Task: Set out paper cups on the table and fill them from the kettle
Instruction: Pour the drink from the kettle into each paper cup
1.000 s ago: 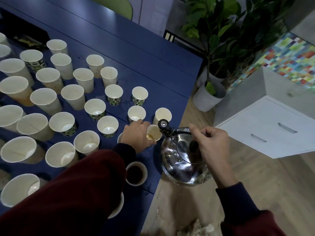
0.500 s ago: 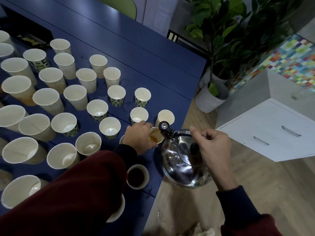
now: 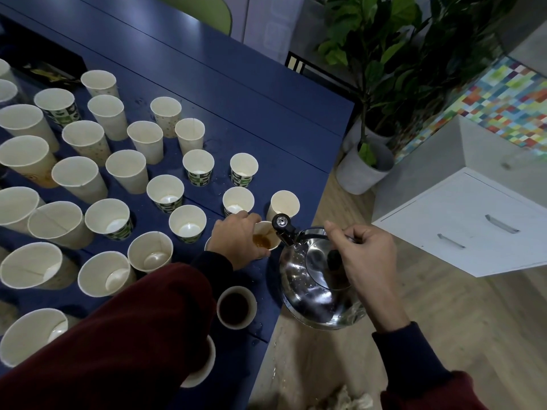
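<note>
the left hand curls round a small paper cup close to the blue table's right edge, steadying it; amber liquid pools in its bottom. the right hand grips the handle of the steel kettle, which hangs tilted just past that edge, over the wooden floor, its spout at the cup's rim. with the spout that close to the rim, a small wobble would likely send hot liquid over the left fingers or down the table's side. drops dot the table by the edge, and the floor below looks wet. squeezing the thin cup could buckle it, and a nudge of the sleeve could tip the full dark cup just nearer along the edge.
</note>
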